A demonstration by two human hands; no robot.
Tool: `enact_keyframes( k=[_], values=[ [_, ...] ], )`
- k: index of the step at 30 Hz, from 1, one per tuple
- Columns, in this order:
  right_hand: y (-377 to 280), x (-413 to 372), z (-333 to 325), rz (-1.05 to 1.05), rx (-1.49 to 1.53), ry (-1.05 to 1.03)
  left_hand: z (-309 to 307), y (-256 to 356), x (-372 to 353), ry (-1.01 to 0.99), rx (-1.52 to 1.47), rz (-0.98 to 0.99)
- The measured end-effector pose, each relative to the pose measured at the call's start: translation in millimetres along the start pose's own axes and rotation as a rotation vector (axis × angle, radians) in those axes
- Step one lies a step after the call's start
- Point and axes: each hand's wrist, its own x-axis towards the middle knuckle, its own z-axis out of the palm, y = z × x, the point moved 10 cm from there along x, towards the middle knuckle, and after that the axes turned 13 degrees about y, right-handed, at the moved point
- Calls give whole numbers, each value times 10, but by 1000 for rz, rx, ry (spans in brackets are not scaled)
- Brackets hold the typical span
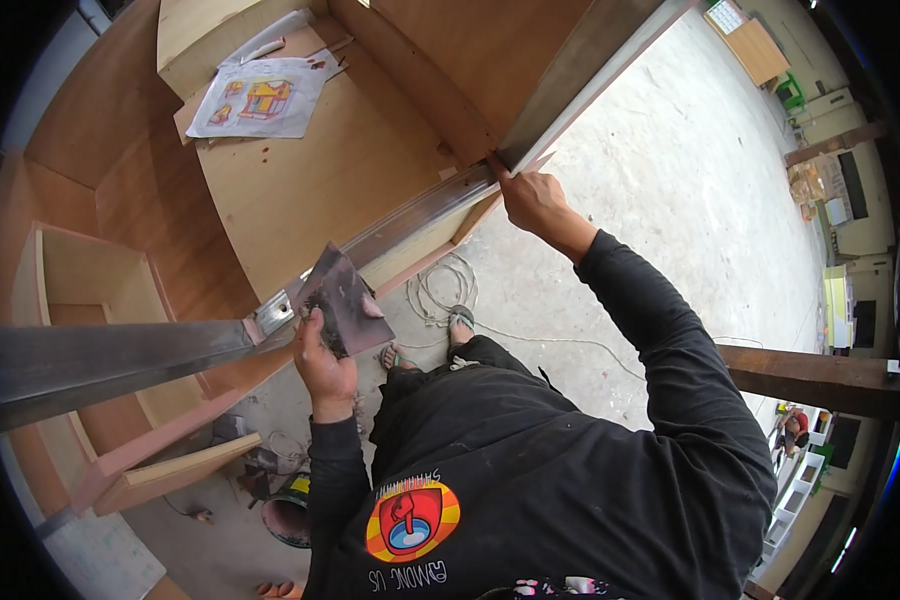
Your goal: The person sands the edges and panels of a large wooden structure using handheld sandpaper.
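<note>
Head view, looking down: the left hand is clenched around a dark, stained scraper, thumb across the blade's lower part. The blade stands above the hand, tilted, and its upper edge touches a long metal strip that runs along the edge of a wooden board. The strip runs on to the left as a wide grey band, passing just beside the left hand's fingers.

The right hand is well apart from the left, further up the same strip. Its fingers pinch the strip's far end at the board's corner, where a second grey edge rises towards the top.

A printed paper sheet lies on the board, far from both hands. Below, on the concrete floor, a pale cord lies coiled near the person's sandalled feet.
</note>
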Motion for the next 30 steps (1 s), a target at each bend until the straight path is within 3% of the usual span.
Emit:
enact_keyframes(
  k=[13,19,20,21,22,23,24,26,30],
  values=[
    [24,-356,15,-58,-90,-180,68,-9,-28,-21,9,-19],
    [184,-724,428,-43,-61,-200,169,-71,-17,-52,52,-26],
    [25,-732,217,5,74,-232,232,-98,-8,-50,47,-25],
    [-170,-735,-47,-25,355,-52,276,-200,-10,-26,-5,-116],
    [-343,-751,-191,26,651,-75,309,-289,-9,-5,-55,-206],
    [-533,-768,-504,-50,950,88,327,-315,22,-9,-50,-206],
    [-684,-814,-668,-67,1124,118,410,-451,10,-97,-73,-316],
    [-933,-858,-868,-132,1300,194,569,-581,-45,-187,-88,-431],
    [-1190,-893,-1047,-169,1322,334,877,-814,-306,-212,-60,-564]
  ],
)
